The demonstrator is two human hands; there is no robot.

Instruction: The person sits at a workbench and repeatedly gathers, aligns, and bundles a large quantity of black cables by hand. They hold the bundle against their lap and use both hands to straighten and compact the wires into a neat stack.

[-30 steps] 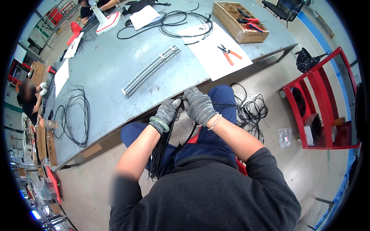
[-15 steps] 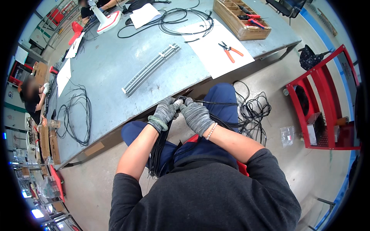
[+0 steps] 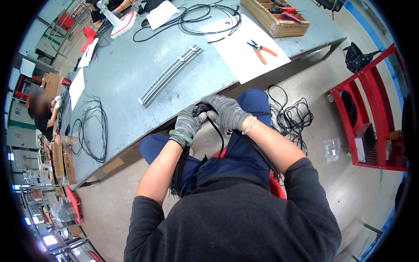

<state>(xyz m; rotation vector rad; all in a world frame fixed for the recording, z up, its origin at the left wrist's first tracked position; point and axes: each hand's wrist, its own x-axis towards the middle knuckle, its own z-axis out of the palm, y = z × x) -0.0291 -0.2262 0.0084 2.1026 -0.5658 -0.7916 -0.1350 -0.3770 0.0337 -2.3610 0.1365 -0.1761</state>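
Observation:
A bundle of thin black cables hangs over my lap and passes through both gloved hands near the table's front edge. My left hand, in a grey knit glove, is closed round the bundle with the thumb on top. Against it, my right hand curls over the same cables, its fingertips smeared by motion. One loose strand arcs down between the hands toward my lap. From beside my right leg, the cables run on to a tangled black heap on the floor.
On the grey table lie a slotted metal rail strip, orange-handled wire strippers on white paper, and coiled black cables. A wooden tool box stands far right. A red cart is on the right; a co-worker sits left.
My right hand has risen and turned over the top of the bundle. A loose cable strand now curves down between my hands. The view has shifted slightly.

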